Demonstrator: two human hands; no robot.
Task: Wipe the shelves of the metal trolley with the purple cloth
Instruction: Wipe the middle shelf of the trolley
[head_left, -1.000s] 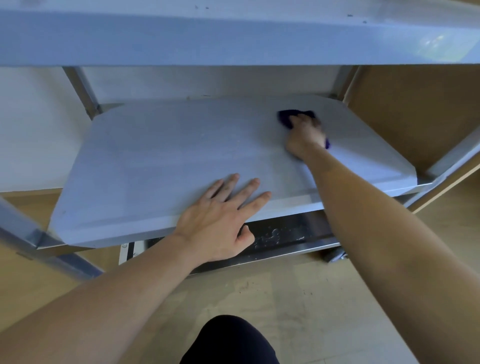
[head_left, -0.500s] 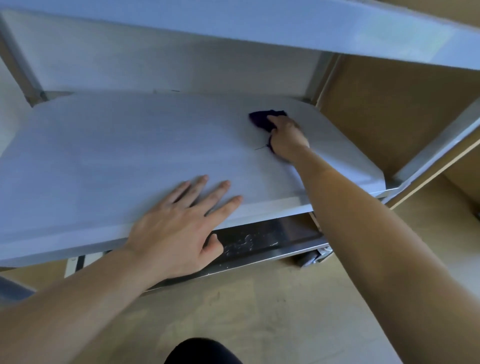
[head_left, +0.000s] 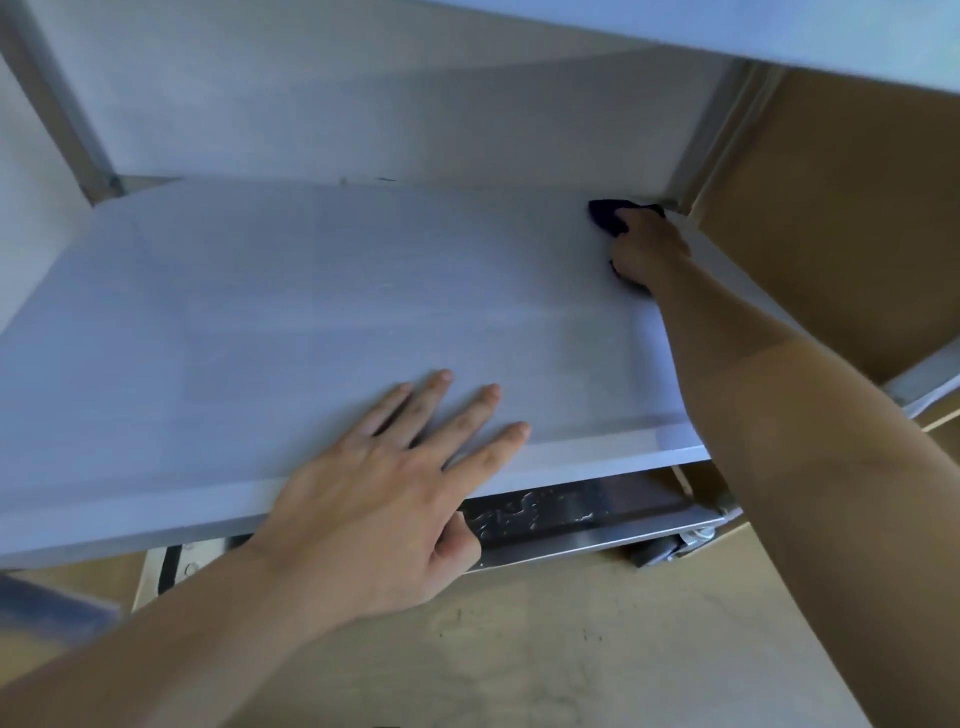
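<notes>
Nearest is the pale wooden floor (head_left: 519, 649), with both bare forearms reaching forward over it. The left hand (head_left: 384, 499) lies flat on the front edge of the trolley's middle shelf (head_left: 311, 322). Its fingers are straight and spread on the grey metal and it holds nothing, while the thumb hangs below the shelf's front lip. Under that lip a strip of the darker bottom shelf (head_left: 571, 512) shows, marked with pale smears, and a wheel (head_left: 654, 553) sits at its right end on the floor. Farther in, the right hand (head_left: 647, 249) presses down on the middle shelf at its far right corner. Its fingers are curled over the bunched purple cloth (head_left: 605, 215), which pokes out past the fingertips and touches the shelf just beside the rear right post (head_left: 711, 135). A rear left post (head_left: 67, 119) rises at the other back corner. The top shelf (head_left: 779, 31) runs overhead, and a brown panel (head_left: 831, 208) stands to the right of the trolley.
</notes>
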